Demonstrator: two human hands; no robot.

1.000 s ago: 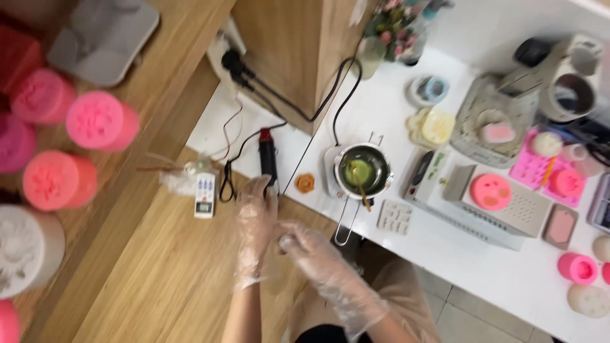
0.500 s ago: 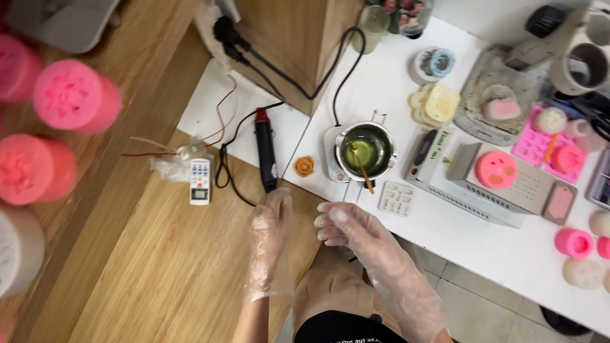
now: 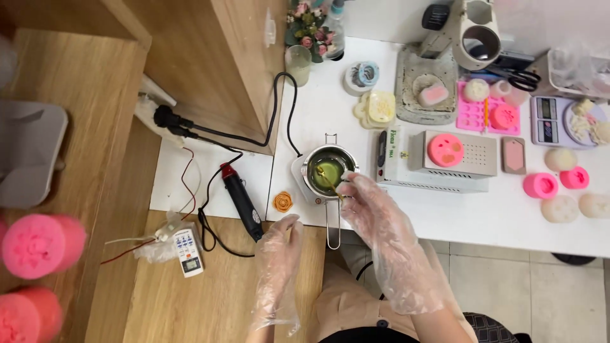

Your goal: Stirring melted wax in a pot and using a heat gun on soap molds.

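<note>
Both my hands wear thin clear plastic gloves. My right hand [image 3: 375, 219] reaches over the small steel melting pot [image 3: 328, 166], fingertips pinched on a thin gold spoon [image 3: 325, 178] that dips into yellow-green liquid. The pot stands on a small white hot plate [image 3: 298, 176] at the white table's near edge, its long handle [image 3: 333, 227] pointing toward me. My left hand [image 3: 279, 251] rests flat and empty at the table edge, beside a black and red heat gun [image 3: 241, 200] and a small orange flower-shaped piece [image 3: 283, 201].
A white remote [image 3: 188, 251] and loose wires lie on the wooden surface at left, near pink cylinders [image 3: 41, 244]. Right of the pot stand a white box machine [image 3: 438, 162], pink moulds [image 3: 488, 108], a scale [image 3: 549, 121] and several round wax pieces. A black cable [image 3: 254, 136] runs to the hot plate.
My view has shifted right and closer. My right hand rose from the table edge to the pot and took hold of the spoon. The left hand stayed near the heat gun.
</note>
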